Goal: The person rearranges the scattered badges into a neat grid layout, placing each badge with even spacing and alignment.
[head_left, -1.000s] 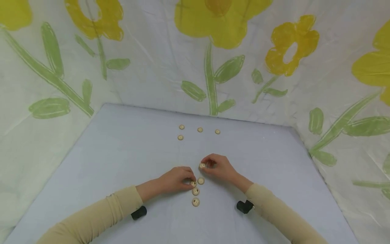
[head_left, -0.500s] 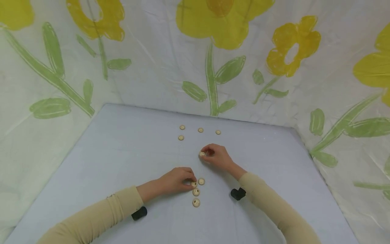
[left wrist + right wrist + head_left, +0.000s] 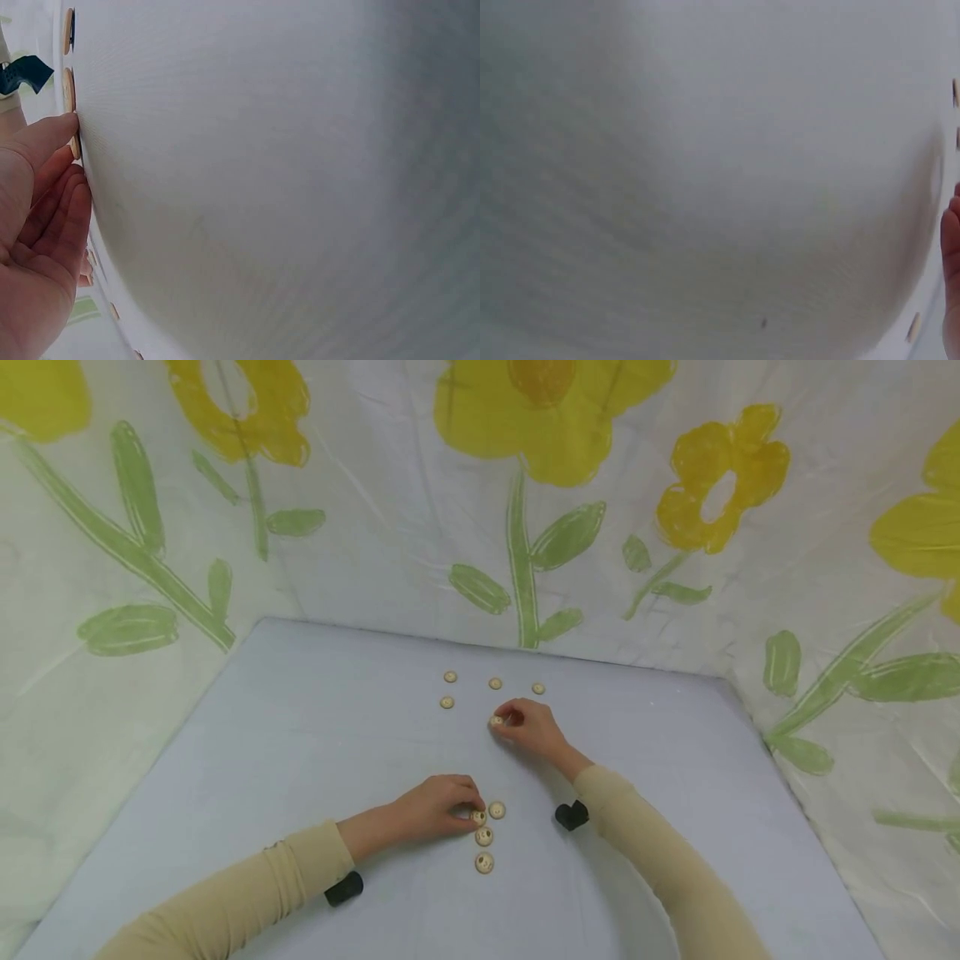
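Note:
My left hand [image 3: 442, 806] pinches a round wooden disc [image 3: 478, 817] with dark markings between thumb and fingers at the table. In the left wrist view the same hand [image 3: 45, 202] has its thumb at the disc's edge, low against the surface. Just right of it lies a lighter disc [image 3: 497, 810]. Two more marked discs, one close [image 3: 484, 836] and one nearer the front [image 3: 484, 862], form a column below. Farther back, my right hand [image 3: 534, 728] pinches a small pale disc [image 3: 496, 721]. The right wrist view shows only an edge of that hand [image 3: 951, 270].
Several pale discs lie toward the back of the pale table [image 3: 285, 718]: a left one [image 3: 450, 677], a middle one [image 3: 495, 683], a right one [image 3: 538, 688] and one in front [image 3: 447, 702]. A flower-painted white sheet [image 3: 375, 527] stands behind the table.
My right hand has moved away from me, toward the back discs, carrying its pale disc. The left hand stays at the top of the column, holding its disc.

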{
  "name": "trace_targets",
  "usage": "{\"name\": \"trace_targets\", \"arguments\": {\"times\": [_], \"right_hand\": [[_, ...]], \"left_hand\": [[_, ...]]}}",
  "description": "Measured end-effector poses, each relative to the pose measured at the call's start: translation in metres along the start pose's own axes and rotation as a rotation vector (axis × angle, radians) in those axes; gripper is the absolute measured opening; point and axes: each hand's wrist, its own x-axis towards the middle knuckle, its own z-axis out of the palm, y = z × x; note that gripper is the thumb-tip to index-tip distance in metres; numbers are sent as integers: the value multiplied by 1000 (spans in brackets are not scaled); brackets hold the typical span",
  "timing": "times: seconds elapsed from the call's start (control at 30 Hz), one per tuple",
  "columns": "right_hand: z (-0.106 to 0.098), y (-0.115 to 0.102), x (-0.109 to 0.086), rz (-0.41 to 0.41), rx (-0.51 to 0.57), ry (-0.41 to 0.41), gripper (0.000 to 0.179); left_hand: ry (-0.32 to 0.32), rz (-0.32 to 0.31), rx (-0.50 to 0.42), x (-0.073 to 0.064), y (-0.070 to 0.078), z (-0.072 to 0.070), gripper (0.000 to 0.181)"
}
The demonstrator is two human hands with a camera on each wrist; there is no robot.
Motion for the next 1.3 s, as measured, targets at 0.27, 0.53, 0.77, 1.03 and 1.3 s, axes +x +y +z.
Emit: {"name": "trace_targets", "arguments": {"times": [0.27, 0.53, 0.77, 1.03, 1.3], "right_hand": [[3, 7, 12, 61, 23, 24, 19], [6, 9, 19, 96, 51, 36, 20], [6, 9, 23, 102, 66, 45, 20], [8, 10, 25, 80, 49, 67, 21], [9, 8, 25, 73, 62, 74, 21]], "left_hand": [[8, 2, -11, -1, 1, 2, 13], [-7, -5, -21, -2, 3, 1, 12], [-4, 6, -4, -1, 5, 0, 13], [1, 1, -12, 0, 4, 0, 13], [1, -4, -14, -1, 0, 1, 12]]}}
